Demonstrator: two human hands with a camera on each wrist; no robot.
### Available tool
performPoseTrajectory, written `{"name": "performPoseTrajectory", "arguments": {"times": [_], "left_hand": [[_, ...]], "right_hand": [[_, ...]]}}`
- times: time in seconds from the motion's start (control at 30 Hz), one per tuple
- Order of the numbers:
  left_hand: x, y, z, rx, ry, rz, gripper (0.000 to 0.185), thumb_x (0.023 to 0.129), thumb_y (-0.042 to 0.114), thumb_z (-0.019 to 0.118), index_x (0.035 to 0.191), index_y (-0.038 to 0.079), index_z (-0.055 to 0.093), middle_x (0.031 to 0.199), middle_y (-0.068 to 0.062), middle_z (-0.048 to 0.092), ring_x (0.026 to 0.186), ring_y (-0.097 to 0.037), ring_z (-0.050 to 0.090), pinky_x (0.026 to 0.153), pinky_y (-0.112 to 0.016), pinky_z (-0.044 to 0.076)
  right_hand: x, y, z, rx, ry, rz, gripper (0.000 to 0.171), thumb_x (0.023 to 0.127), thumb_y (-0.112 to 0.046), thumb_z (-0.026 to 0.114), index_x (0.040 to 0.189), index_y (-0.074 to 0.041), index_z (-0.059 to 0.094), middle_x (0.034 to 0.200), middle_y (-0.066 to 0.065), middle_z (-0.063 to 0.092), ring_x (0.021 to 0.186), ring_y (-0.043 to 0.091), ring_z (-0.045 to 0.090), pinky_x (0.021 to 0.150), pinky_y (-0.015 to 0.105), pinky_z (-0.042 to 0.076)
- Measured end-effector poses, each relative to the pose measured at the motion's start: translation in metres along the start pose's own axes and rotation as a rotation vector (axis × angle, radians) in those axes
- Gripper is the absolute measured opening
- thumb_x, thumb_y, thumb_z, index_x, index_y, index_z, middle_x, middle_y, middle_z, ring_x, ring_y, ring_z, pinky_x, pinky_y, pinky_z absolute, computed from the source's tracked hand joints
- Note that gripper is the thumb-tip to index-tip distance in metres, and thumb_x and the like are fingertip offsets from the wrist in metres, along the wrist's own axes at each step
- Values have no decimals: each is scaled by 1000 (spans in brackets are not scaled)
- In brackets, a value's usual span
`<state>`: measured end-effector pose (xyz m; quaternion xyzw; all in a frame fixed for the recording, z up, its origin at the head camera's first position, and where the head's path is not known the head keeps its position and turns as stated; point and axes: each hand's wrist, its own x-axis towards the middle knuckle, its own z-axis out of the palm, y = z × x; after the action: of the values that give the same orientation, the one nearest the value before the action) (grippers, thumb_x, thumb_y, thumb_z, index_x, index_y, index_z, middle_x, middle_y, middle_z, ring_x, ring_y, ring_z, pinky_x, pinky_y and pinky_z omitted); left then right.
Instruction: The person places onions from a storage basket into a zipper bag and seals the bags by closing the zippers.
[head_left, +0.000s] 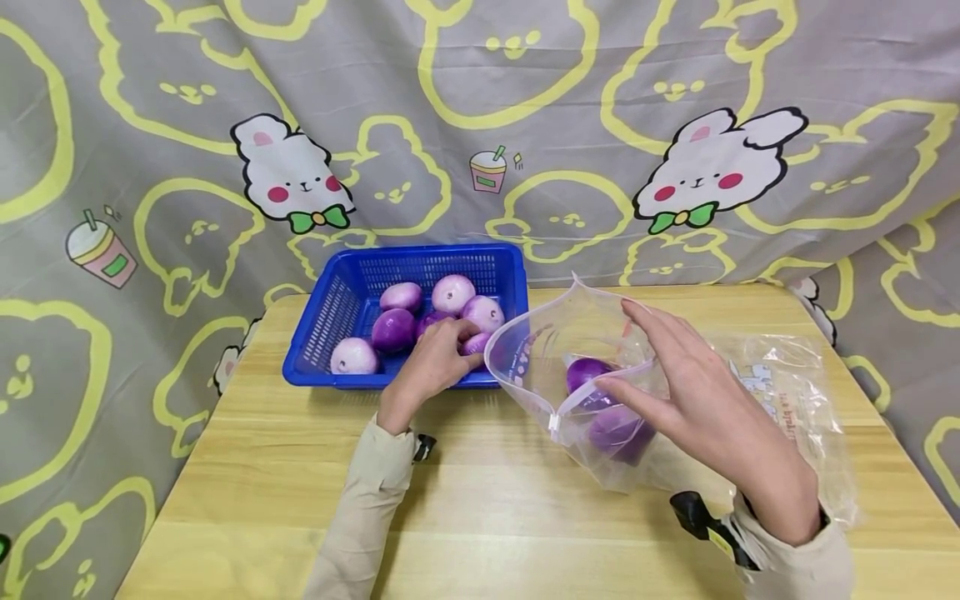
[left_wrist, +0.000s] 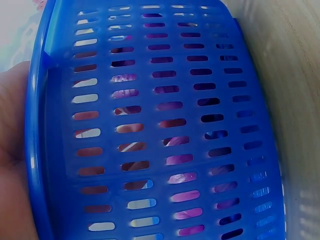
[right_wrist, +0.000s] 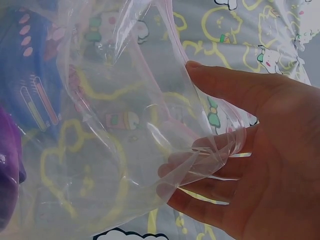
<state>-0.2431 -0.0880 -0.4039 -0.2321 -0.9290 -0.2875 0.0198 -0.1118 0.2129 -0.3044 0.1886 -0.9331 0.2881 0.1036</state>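
My left hand (head_left: pixel 442 354) reaches over the front rim of a blue plastic basket (head_left: pixel 307 354), its fingers curled round a red onion (head_left: pixel 475 343) at the right end. Several other onions (head_left: pixel 393 331) lie in the basket. Through the basket's slotted wall (left_wrist: pixel 165 135), the left wrist view shows purple patches. To the right, my right hand (head_left: pixel 712 404) holds the side of a clear zip bag (head_left: pixel 525 367), thumb and fingers spread at its mouth. The bag gapes, with onions (head_left: pixel 618 429) in its lower part. Seen from the right wrist, fingers (right_wrist: pixel 175 187) show through the film (right_wrist: pixel 120 165).
Another clear printed bag (head_left: pixel 802 417) lies flat at the right of the wooden table (head_left: pixel 480 517). A patterned grey curtain (head_left: pixel 555 125) hangs right behind the table. A white slider (head_left: pixel 554 422) sits at the bag's near corner.
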Motion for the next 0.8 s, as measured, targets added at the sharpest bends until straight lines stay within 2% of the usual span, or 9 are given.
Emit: {"name": "performPoseTrajectory", "arguments": {"times": [0.13, 0.33, 0.53, 0.8], "left_hand": [[-1, 0, 0, -3, 8, 1, 21, 85, 21, 80, 102, 11, 72, 81, 0, 64, 79, -19, 58, 71, -34, 48], [-3, 1, -1, 2, 7, -16, 25, 87, 21, 77, 108, 10, 71, 94, -3, 71, 86, -21, 64, 79, -39, 53], [-4, 2, -2, 17, 6, -16, 26, 86, 21, 78, 108, 11, 70, 93, -3, 69, 85, -22, 63, 79, -39, 53], [-4, 6, -6, 34, 41, 11, 26, 84, 21, 80, 106, 10, 70, 90, -3, 68, 82, -22, 62, 76, -40, 51]], "right_hand": [[0, 0, 1, -1, 7, -1, 87, 88, -43, 74, 157, -14, 29, 154, 17, 39, 141, 40, 35, 107, 64, 32], [0, -1, 1, -4, -6, 31, 86, 89, -45, 73, 157, -18, 28, 155, 13, 39, 142, 38, 34, 107, 64, 33], [0, -1, 1, -3, -6, 29, 86, 89, -45, 73, 157, -19, 29, 155, 13, 39, 142, 38, 34, 107, 64, 32], [-1, -1, 1, -7, 5, 20, 86, 89, -43, 74, 157, -18, 29, 155, 13, 39, 142, 37, 34, 108, 62, 32]]}}
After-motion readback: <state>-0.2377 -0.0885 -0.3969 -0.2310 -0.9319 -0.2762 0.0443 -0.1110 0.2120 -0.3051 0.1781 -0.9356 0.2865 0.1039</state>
